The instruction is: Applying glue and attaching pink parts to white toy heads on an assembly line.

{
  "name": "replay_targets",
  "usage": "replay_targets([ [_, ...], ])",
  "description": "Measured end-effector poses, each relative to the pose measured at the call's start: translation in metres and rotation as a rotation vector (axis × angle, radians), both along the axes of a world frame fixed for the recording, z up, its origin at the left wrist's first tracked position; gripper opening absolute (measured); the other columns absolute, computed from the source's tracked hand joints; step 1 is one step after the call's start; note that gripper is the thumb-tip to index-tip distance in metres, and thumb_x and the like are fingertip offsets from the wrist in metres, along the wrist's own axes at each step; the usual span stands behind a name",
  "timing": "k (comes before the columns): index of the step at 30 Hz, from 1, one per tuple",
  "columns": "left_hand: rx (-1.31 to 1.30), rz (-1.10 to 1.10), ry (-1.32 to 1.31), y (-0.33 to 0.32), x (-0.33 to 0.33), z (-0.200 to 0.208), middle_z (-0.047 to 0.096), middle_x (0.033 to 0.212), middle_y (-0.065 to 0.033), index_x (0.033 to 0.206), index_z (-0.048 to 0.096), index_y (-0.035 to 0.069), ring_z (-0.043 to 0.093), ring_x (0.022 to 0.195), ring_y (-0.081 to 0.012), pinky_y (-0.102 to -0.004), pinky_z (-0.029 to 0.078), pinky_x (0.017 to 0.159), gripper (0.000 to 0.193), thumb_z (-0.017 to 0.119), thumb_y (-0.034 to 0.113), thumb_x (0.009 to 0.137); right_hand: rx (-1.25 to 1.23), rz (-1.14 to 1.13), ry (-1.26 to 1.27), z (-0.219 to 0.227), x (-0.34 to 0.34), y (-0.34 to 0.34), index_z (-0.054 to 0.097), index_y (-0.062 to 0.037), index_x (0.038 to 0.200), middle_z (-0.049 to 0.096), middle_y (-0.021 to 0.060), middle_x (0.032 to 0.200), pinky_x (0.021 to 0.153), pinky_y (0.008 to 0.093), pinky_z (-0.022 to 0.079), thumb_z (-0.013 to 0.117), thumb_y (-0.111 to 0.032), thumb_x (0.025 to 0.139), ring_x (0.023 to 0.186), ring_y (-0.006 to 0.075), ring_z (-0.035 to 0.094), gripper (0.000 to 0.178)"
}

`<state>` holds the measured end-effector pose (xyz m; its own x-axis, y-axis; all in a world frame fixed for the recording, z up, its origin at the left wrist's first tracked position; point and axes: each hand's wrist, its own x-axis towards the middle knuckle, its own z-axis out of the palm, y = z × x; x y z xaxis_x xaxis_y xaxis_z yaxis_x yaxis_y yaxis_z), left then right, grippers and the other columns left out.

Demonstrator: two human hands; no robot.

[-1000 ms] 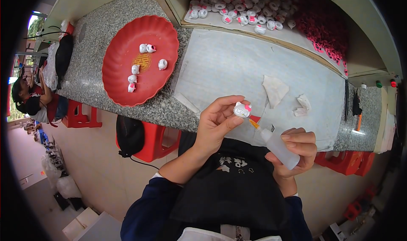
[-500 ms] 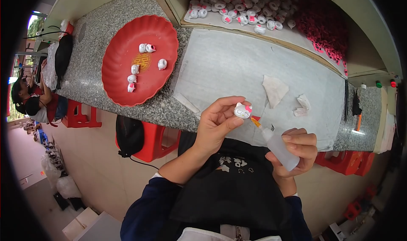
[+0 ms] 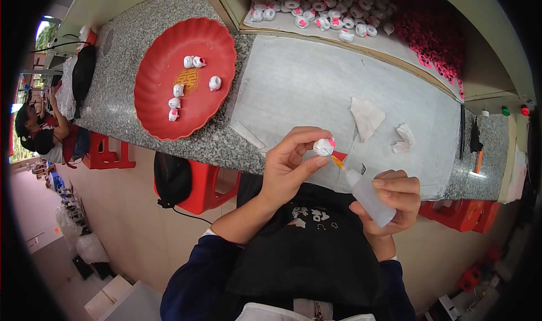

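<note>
My left hand (image 3: pixel 289 166) pinches a small round white figurine head (image 3: pixel 323 146) with a pink patch on it, between thumb and fingertips. Wrapped in the fingers of my right hand (image 3: pixel 395 199) is a translucent white squeeze bottle (image 3: pixel 370 196) with a thin orange nozzle. The bottle tilts up to the left, its tip close below the figurine head; I cannot tell whether they touch. Several similar heads (image 3: pixel 215 83) lie in a scalloped red plate (image 3: pixel 152 56) to the left.
White paper (image 3: pixel 293 67) covers the granite counter (image 3: pixel 121 89) before me, with two crumpled tissue pieces (image 3: pixel 367 118) on it. A raised shelf behind bears a heap of white heads (image 3: pixel 336 8) and many pink pieces (image 3: pixel 426 33). Red stools (image 3: pixel 206 188) stand below; a person (image 3: pixel 48 129) sits far left.
The figurine head has turned slightly between my left fingers. The bottle in my right hand has shifted a little left, its nozzle staying near the head.
</note>
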<state>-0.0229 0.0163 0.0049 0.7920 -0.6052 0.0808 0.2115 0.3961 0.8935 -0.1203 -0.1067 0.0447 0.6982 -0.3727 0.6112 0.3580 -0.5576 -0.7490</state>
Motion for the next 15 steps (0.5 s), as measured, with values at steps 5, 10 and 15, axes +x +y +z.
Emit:
replay_targets([
  [5, 0.035, -0.004, -0.040, 0.0002, 0.0001, -0.0008, 0.046, 0.102, -0.0117, 0.101, 0.048, -0.003, 0.047, 0.093, -0.0166, -0.0264, 0.038, 0.080, 0.031, 0.054, -0.006, 0.070, 0.015, 0.044, 0.019, 0.0006, -0.0003, 0.0005, 0.044, -0.0093, 0.082, 0.048, 0.0050, 0.076, 0.052, 0.0239, 0.040, 0.074, -0.017, 0.056, 0.059, 0.0133, 0.047, 0.041],
  [10, -0.010, -0.018, -0.022, 0.0014, 0.0021, -0.0022, 0.046, 0.102, -0.0112, 0.102, 0.047, -0.003, 0.046, 0.095, -0.0171, -0.0271, 0.036, 0.083, 0.032, 0.054, -0.006, 0.071, 0.018, 0.055, 0.040, 0.0047, -0.0008, -0.0016, 0.045, -0.0092, 0.081, 0.047, 0.0051, 0.076, 0.053, 0.0241, 0.040, 0.074, -0.017, 0.057, 0.059, 0.0136, 0.046, 0.039],
  [15, -0.028, -0.077, 0.135, 0.0003, 0.0018, 0.0015, 0.046, 0.103, -0.0110, 0.104, 0.046, -0.004, 0.046, 0.096, -0.0167, -0.0267, 0.036, 0.083, 0.032, 0.053, -0.005, 0.073, 0.013, 0.015, 0.023, 0.0041, 0.0005, -0.0032, 0.045, -0.0091, 0.081, 0.047, 0.0052, 0.076, 0.052, 0.0239, 0.039, 0.073, -0.018, 0.058, 0.058, 0.0131, 0.045, 0.038],
])
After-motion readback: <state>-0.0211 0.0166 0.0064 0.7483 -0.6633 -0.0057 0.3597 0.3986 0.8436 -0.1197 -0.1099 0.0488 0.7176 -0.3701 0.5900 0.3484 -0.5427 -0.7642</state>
